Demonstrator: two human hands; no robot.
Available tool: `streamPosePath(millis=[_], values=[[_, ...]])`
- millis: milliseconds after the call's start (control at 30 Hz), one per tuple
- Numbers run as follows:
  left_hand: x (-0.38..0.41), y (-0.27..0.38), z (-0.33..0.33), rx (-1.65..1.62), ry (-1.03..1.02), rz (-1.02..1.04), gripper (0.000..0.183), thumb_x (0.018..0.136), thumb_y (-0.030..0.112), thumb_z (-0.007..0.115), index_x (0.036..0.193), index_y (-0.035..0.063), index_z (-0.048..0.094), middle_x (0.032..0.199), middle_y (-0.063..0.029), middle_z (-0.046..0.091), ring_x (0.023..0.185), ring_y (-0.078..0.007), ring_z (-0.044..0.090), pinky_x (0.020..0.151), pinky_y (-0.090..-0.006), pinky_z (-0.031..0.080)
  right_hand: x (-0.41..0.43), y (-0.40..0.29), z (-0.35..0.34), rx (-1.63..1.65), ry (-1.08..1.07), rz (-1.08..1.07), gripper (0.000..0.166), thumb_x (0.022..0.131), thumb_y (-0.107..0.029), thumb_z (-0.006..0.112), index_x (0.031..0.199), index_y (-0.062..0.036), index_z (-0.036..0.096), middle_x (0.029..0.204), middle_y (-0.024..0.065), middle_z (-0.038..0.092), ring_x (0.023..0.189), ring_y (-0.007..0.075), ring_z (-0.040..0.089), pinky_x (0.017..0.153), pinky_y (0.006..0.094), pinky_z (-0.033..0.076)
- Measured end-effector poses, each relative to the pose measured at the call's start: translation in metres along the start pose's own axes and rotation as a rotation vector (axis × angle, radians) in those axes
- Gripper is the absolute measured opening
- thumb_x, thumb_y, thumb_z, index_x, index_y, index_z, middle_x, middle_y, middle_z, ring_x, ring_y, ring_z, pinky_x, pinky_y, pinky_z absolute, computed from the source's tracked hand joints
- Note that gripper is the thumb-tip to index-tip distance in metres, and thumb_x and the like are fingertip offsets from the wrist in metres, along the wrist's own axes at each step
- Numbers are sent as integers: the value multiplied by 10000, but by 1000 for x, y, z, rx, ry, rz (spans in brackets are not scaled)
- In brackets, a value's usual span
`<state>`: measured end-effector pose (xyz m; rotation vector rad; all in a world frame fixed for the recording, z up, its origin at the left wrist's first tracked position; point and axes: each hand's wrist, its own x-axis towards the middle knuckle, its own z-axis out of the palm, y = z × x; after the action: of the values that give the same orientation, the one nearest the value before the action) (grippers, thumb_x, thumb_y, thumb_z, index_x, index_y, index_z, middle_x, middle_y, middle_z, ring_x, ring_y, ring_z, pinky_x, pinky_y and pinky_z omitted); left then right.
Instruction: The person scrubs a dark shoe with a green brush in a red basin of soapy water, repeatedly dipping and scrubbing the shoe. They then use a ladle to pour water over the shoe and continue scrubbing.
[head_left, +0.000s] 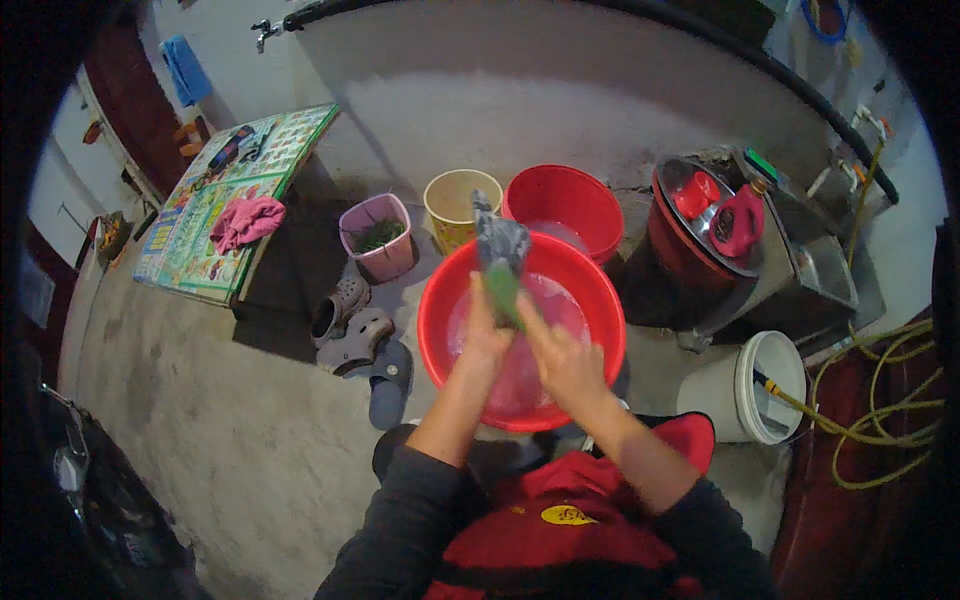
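Observation:
A red plastic basin (429, 322) of cloudy, soapy water stands on the floor in front of me. Over it, my left hand (486, 330) grips a grey, wet-looking item (504, 236), perhaps cloth or a shoe, which sticks up past the basin's far rim. A blurred green object (502, 291), possibly a brush, lies against its lower part, between my hands. My right hand (566, 360) is closed on the green object from the right, index finger stretched along it. Motion blur hides the exact grip of the fingers.
Behind the basin stand a second red bucket (559, 199), a yellow bucket (442, 214) and a pink bucket (390, 259) holding greenery. Grey clogs (360, 337) lie left. A white bucket (709, 405), a yellow hose (832, 431) and a pink bottle (739, 221) are right. A low table (247, 184) bears a pink cloth.

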<state>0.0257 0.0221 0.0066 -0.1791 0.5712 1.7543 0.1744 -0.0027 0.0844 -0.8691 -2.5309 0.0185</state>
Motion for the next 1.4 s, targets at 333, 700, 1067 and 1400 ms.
streamPosePath(millis=[333, 700, 1067, 1400], values=[[-2, 1, -1, -23, -131, 130, 494, 851, 602, 426, 1063, 180, 568, 1018, -9, 596, 844, -191, 558, 729, -377, 474, -23, -5, 9, -18, 20, -61, 698, 734, -117, 588, 1376, -245, 349, 589, 51, 420, 422, 224, 492, 386, 395, 416], [-2, -9, 4, -26, -131, 96, 468, 871, 527, 466, 1163, 168, 534, 1105, 5, 586, 985, -156, 545, 818, -330, 447, -29, 2, 14, 87, 94, -39, 605, 778, -143, 564, 1352, -226, 393, 625, 73, 486, 432, 243, 483, 412, 401, 409], [-22, -4, 33, 181, 37, -25, 435, 831, 556, 517, 995, 158, 583, 749, 3, 596, 554, -105, 546, 438, -263, 454, -7, 19, -18, 184, 8, 61, 581, 856, -223, 508, 1390, -263, 283, 645, 126, 583, 549, 332, 581, 486, 471, 443], [-18, -14, 28, 226, 40, -87, 436, 853, 542, 491, 1014, 144, 569, 750, -17, 589, 533, -116, 532, 409, -256, 421, -18, 26, -18, 97, -59, 21, 600, 834, -182, 485, 1396, -247, 286, 662, 130, 580, 501, 315, 574, 434, 461, 453]])
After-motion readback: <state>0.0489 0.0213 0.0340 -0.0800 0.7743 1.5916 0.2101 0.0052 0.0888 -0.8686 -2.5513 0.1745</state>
